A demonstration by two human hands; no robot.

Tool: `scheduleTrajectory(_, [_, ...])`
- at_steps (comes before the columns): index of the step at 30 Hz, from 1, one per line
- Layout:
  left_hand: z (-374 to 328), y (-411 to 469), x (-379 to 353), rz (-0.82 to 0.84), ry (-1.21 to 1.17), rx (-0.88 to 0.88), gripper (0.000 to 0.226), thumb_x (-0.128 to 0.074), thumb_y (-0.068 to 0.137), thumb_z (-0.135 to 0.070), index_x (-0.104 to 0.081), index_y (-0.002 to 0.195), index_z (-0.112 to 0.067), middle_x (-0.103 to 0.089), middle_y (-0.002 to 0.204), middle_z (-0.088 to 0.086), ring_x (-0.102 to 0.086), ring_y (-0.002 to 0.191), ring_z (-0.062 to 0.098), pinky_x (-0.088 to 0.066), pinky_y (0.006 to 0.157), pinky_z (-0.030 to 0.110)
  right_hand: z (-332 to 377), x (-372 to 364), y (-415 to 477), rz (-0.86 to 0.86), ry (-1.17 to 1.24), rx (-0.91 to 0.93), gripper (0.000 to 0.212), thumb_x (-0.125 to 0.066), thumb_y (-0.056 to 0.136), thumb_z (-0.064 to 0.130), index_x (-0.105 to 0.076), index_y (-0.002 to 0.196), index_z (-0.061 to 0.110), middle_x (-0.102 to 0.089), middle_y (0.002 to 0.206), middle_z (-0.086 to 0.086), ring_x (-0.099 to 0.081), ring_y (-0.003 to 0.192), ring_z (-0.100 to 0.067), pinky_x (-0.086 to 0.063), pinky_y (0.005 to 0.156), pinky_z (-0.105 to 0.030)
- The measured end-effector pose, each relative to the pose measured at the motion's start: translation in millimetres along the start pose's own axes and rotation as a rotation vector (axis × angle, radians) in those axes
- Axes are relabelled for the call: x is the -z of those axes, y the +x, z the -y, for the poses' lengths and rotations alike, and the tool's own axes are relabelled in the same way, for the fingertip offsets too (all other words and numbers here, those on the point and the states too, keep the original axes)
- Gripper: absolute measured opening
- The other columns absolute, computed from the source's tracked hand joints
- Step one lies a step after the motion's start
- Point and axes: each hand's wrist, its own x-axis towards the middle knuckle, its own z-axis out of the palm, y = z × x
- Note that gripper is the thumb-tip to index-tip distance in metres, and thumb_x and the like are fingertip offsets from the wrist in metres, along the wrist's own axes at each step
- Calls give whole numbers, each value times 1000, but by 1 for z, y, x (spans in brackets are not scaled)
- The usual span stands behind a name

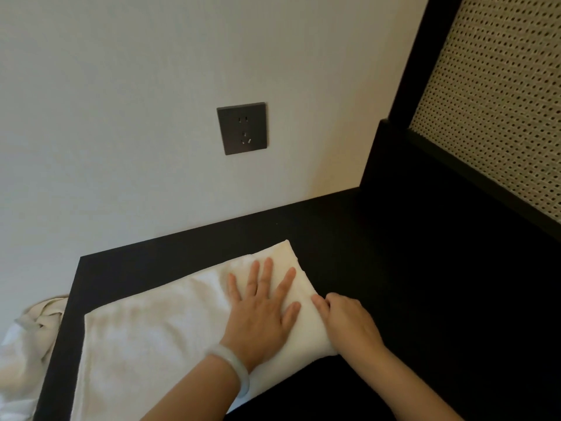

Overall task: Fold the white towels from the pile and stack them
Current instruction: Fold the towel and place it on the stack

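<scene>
A white towel lies spread across a black table, its right end folded over into a thick edge. My left hand presses flat on that folded end, fingers straight and spread; a pale bangle sits on the wrist. Right beside it, my right hand grips the towel's folded right edge, with fingers curled against the cloth and the thumb pointing up. More crumpled white towels hang off the left side, below the table's edge.
A dark wall socket sits on the white wall behind the table. A black frame with a woven cane panel rises at the right. Bare black tabletop stretches to the right of my hands.
</scene>
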Motion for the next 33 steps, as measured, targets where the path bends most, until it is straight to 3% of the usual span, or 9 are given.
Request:
scheduleTrajectory(9, [-5, -5, -7, -83, 14, 4, 62, 11, 90, -64, 23, 148, -45, 26, 160, -2, 27, 146, 24, 16, 113, 61, -7, 2, -12, -24, -118, -14, 48, -26, 98, 63, -53, 81, 28, -59, 76, 9, -58, 68, -5, -43, 63, -25])
scheduleTrajectory(12, [-4, -5, -7, -97, -37, -6, 59, 15, 91, -58, 22, 147, -45, 25, 160, -5, 28, 146, 18, 20, 114, 55, 1, 2, -27, -441, -283, 182, 29, -40, 95, 56, -47, 85, 30, -54, 78, 12, -50, 73, -7, -42, 70, -27])
scheduleTrajectory(15, [-2, -6, -9, -119, -79, 3, 59, 15, 92, -51, 17, 150, -39, 20, 161, -7, 27, 146, 13, 20, 117, 49, 21, -13, -35, -732, -243, 443, 23, -58, 85, 36, -65, 99, 20, -67, 92, 0, -63, 85, -20, -53, 73, -38])
scheduleTrajectory(16, [-2, -6, -10, -121, -78, 10, 62, 15, 93, -50, 15, 152, -34, 19, 162, -7, 26, 146, 12, 19, 118, 48, 27, -19, -34, -645, -252, 465, 33, -57, 88, 32, -64, 115, 15, -68, 113, -4, -64, 103, -24, -53, 85, -41])
scheduleTrajectory(18, [-3, -5, -10, -128, -60, 9, 65, 15, 93, -48, 11, 154, -27, 18, 162, -6, 25, 146, 12, 15, 119, 48, 26, -32, -26, -406, -282, 450, 54, -39, 101, 31, -32, 152, 15, -30, 159, -3, -32, 145, -24, -32, 114, -41])
scheduleTrajectory(20, [-1, -6, -9, -128, -49, -7, 66, 15, 93, -47, 9, 155, -25, 18, 162, -5, 26, 146, 12, 12, 119, 49, 18, -40, -16, -318, -270, 423, 58, -20, 104, 35, -1, 157, 21, 2, 164, 4, -4, 152, -17, -12, 121, -35])
scheduleTrajectory(24, [-2, -8, -9, -139, -27, -1, 66, 14, 93, -46, 6, 156, -24, 16, 162, -4, 25, 147, 14, 12, 119, 50, 7, -38, -6, -262, -235, 510, 58, -3, 98, 46, 16, 148, 26, 19, 156, 13, 8, 149, -8, -2, 117, -25])
scheduleTrajectory(29, [-3, -8, -7, -123, -16, -24, 66, 12, 94, -46, 4, 156, -23, 13, 163, -3, 24, 147, 16, 15, 118, 51, -5, -30, 2, -117, -136, 518, 59, -9, 96, 57, 22, 145, 46, 30, 152, 30, 21, 140, 10, 5, 116, -21])
scheduleTrajectory(33, [1, -7, -2, -110, -54, -43, 68, 13, 93, -51, 5, 155, -25, 13, 163, -4, 25, 146, 14, 19, 118, 48, 3, -10, 9, -93, -208, 491, 60, -21, 102, 52, -1, 155, 35, -1, 164, 15, 11, 144, 3, 10, 116, -27])
